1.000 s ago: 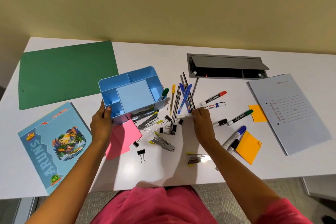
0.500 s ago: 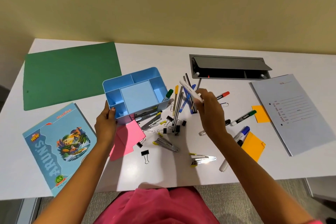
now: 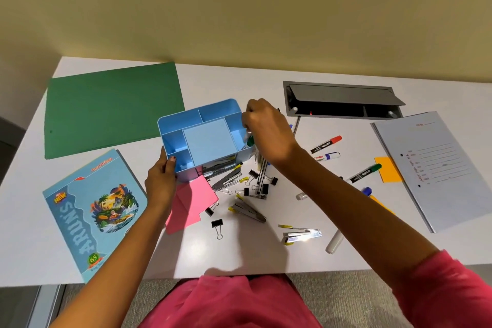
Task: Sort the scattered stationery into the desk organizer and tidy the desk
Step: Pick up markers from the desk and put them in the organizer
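White desk against a yellow-beige wall, with grey carpet below its near edge. I see the blue organizer left of centre, between the green folder and loose markers and binder clips. Left hand grips its near-left corner. Right hand hovers, fingers curled, over its right edge; I can't tell what it holds. The grey cable hatch at the back is open.

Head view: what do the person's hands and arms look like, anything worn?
Both are bare: the left hand and right hand show no gloves, rings or watch. The forearms are uncovered. A pink sleeve covers the right upper arm. The left thumbnail looks painted red.
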Demonstrator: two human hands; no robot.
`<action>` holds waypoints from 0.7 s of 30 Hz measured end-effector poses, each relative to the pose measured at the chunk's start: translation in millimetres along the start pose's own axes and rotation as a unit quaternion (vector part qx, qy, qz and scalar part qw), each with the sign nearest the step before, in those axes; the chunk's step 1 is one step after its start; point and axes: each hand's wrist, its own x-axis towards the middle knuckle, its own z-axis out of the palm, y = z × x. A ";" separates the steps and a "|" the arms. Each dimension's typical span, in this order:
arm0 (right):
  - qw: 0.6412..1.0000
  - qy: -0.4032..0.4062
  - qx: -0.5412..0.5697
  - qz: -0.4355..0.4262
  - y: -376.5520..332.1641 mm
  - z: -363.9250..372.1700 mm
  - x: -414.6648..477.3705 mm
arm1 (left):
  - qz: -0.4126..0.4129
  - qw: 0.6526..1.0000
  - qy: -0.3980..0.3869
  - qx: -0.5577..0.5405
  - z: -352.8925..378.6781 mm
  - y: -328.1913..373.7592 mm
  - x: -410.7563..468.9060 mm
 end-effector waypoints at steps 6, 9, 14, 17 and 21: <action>0.997 -0.062 0.032 0.018 -5.1 23.0 5.2 | 0.002 1.000 -0.002 0.007 -0.1 -1.6 1.0; 0.997 -0.060 0.051 0.027 -5.2 34.4 0.9 | 0.004 1.000 -0.004 0.011 -1.1 -2.4 0.6; 0.997 -0.035 0.055 0.038 -2.3 44.6 -6.2 | 0.010 1.000 -0.004 0.024 -0.8 -2.9 0.0; 0.997 -0.009 0.059 0.045 0.0 51.7 -9.3 | 0.008 1.000 -0.003 0.025 -1.2 -3.3 0.1; 0.991 0.077 0.095 0.055 7.8 42.9 -17.6 | 0.010 1.000 -0.004 0.023 -0.8 -2.6 -0.1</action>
